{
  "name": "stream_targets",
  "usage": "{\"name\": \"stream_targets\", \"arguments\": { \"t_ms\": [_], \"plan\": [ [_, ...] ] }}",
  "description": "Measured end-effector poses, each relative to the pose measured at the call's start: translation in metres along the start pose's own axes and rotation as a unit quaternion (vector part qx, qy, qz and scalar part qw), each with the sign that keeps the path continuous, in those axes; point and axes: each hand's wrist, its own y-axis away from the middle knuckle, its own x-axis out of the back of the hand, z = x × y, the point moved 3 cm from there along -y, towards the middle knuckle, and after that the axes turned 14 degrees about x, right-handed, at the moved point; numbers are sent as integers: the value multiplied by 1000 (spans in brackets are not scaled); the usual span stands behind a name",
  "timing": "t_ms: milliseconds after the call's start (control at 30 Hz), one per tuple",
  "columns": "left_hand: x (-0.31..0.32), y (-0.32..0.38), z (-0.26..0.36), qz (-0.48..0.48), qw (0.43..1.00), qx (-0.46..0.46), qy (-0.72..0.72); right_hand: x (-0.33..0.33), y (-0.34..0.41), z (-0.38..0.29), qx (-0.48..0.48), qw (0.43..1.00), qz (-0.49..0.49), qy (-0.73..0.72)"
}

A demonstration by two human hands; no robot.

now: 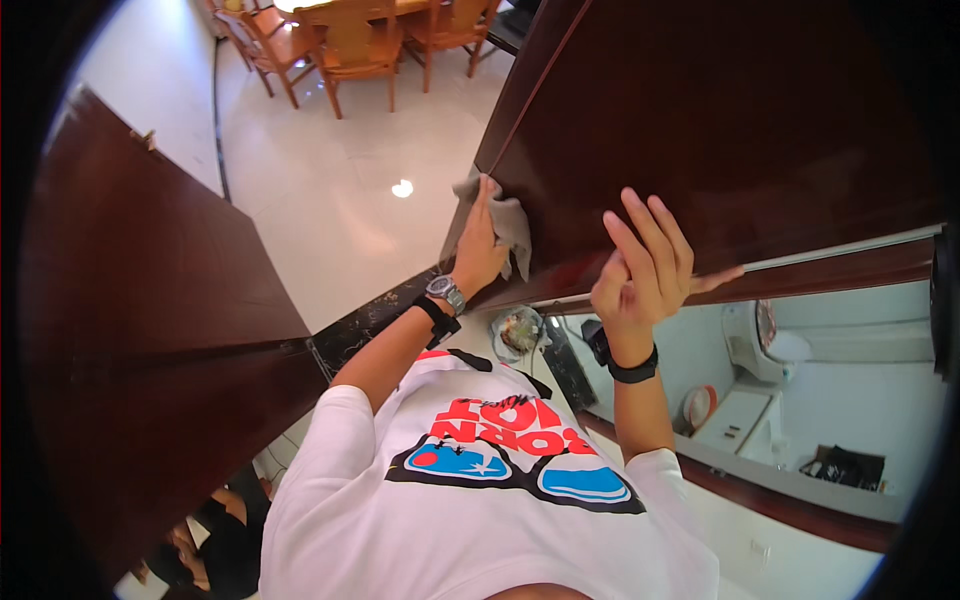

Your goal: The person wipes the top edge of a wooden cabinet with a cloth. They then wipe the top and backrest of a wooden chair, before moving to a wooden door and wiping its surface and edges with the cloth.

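My left hand (pixel 480 251) presses a grey cloth (pixel 510 221) against the edge of a dark brown wooden door panel or frame (pixel 675 120). Its fingers point up along the edge, and the cloth hangs down beside the palm. On that wrist are a metal watch (pixel 446 291) and a black band. My right hand (pixel 649 262) is raised beside the lower part of the dark panel, fingers apart, holding nothing. Whether it touches the panel I cannot tell. A black band (pixel 634 367) circles the right wrist.
Another dark wooden door (pixel 150 240) stands at left. Wooden chairs (pixel 356 52) surround a table at the top. A black stone threshold (pixel 375 311) crosses the pale floor. A plastic-wrapped bundle (pixel 519 330) lies near my body. A washing machine (pixel 750 341) shows at right, a person (pixel 225 532) at lower left.
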Motion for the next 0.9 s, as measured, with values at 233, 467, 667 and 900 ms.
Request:
{"name": "stream_targets", "arguments": {
  "t_ms": [233, 467, 667, 900],
  "plan": [
    [-1, -61, -39, 34, 996, 57, 59, -75, 20, -6, -33, 999, -30, -5],
    [-22, -59, -110, 12, 996, -1, 83, -104, 33, -10, -35, 995, 1, 90],
    [-56, -28, -178, 9, 985, 111, 130, -113, 35, -12, -7, 991, -22, 129],
    [-73, 21, -262, -255, 940, 126, -191, -92, 30, -10, 15, 1000, 5, 10]
  ]
}}
